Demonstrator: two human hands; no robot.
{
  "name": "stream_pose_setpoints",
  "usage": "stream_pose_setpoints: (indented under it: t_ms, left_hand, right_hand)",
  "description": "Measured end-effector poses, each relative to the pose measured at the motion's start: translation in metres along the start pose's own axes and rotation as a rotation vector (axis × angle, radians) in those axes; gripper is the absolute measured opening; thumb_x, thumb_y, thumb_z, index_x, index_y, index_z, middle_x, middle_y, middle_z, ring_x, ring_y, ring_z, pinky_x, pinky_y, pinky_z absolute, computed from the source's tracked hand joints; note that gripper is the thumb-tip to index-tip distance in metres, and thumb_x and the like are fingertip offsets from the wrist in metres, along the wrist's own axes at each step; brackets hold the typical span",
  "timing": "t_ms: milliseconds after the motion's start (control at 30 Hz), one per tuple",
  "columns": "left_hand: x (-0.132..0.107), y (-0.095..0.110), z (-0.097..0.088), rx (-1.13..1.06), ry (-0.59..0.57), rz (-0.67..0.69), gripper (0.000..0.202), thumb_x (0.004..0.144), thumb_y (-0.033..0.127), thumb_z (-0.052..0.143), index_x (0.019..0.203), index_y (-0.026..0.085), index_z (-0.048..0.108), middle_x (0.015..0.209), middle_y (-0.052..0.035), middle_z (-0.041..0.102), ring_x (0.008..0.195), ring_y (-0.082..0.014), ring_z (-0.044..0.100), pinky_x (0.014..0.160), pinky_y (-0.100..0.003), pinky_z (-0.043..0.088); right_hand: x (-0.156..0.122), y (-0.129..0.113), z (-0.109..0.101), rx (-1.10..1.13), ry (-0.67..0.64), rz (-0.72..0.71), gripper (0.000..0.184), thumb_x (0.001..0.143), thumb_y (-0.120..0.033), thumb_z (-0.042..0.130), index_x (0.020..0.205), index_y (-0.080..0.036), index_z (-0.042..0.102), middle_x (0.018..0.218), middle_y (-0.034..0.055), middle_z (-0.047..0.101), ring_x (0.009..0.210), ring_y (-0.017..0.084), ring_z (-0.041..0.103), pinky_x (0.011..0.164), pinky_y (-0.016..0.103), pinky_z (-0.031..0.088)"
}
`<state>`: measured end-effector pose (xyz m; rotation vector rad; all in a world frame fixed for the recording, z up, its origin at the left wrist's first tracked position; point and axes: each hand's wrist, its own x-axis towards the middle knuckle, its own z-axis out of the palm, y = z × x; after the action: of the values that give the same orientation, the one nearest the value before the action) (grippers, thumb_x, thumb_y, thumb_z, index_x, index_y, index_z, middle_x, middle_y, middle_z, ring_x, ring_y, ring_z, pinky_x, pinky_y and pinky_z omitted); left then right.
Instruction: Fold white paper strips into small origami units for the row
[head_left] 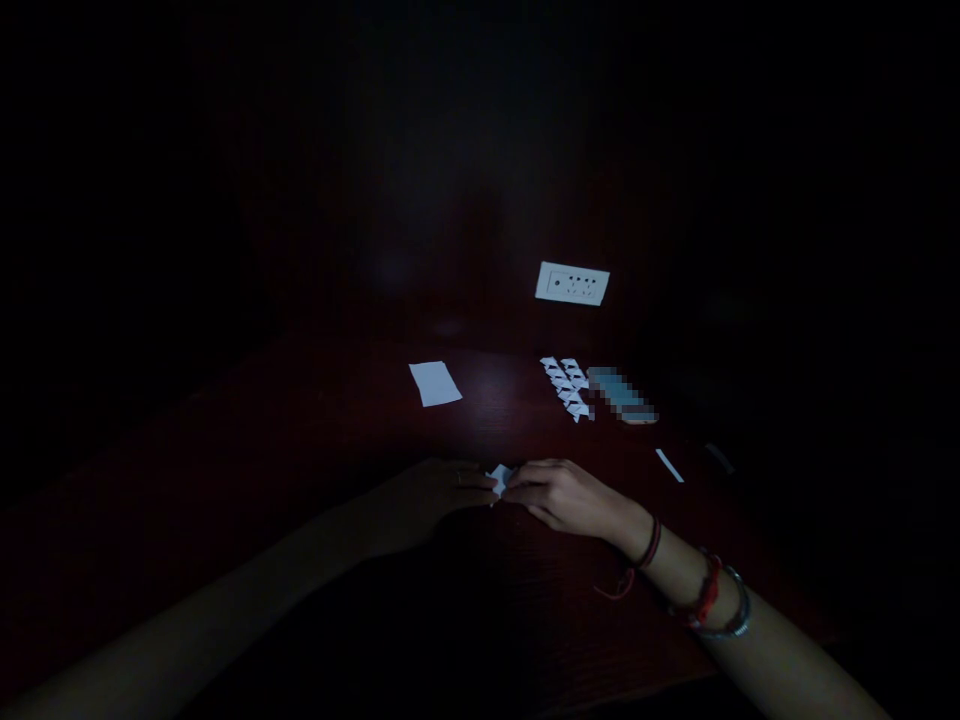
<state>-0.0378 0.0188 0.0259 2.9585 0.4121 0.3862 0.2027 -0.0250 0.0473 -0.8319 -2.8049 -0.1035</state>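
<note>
The scene is very dark. Both my hands meet over a dark reddish table. My left hand and my right hand pinch a small white folded piece of paper between their fingertips. The right wrist wears red thread bands and a metal bangle. Beyond the hands lies a white square sheet of paper and, to the right, a cluster of several small folded white paper pieces.
A white wall socket plate is on the wall behind the table. A blurred-out flat object lies beside the folded pieces. A thin white paper strip lies at the right.
</note>
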Motion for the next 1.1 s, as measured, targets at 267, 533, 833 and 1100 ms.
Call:
stream_pose_setpoints:
  t_ms: [267,533,833,1100]
  left_hand:
    - [-0.001,0.001,0.002,0.009,0.024,-0.009,0.058,0.074,0.001,0.042,0.123,0.03,0.035,0.127,0.0025,0.04,0.119,-0.0192,0.03,0.095,-0.038,0.026]
    - [-0.002,-0.001,0.007,0.024,0.032,-0.018,0.06,0.072,0.001,0.042,0.123,0.032,0.035,0.126,0.0039,0.04,0.117,-0.0193,0.032,0.094,-0.038,0.026]
    - [-0.003,-0.003,0.001,-0.008,0.038,0.009,0.057,0.074,0.001,0.041,0.121,0.032,0.038,0.126,0.0037,0.041,0.117,-0.0192,0.032,0.094,-0.037,0.027]
    - [-0.002,0.003,0.001,-0.006,0.04,0.013,0.058,0.073,0.0,0.039,0.121,0.031,0.038,0.125,0.0034,0.042,0.116,-0.0207,0.032,0.092,-0.038,0.029]
  right_hand:
    - [0.003,-0.004,-0.005,-0.058,-0.022,-0.005,0.026,0.082,-0.015,0.04,0.104,-0.018,0.055,0.095,0.0054,0.058,0.09,0.014,0.052,0.081,0.028,0.041]
    - [0.002,-0.004,-0.006,-0.054,-0.018,0.005,0.023,0.08,-0.015,0.041,0.095,-0.015,0.059,0.089,0.006,0.059,0.084,0.015,0.053,0.079,0.028,0.041]
    - [-0.002,0.0,-0.007,-0.048,0.01,0.059,0.021,0.078,-0.016,0.042,0.081,-0.015,0.062,0.076,0.0049,0.059,0.072,0.014,0.053,0.075,0.028,0.041]
    - [0.005,0.008,0.0,0.359,0.311,0.341,0.024,0.078,-0.013,0.043,0.097,-0.015,0.058,0.09,0.0054,0.058,0.08,0.013,0.054,0.073,0.025,0.043]
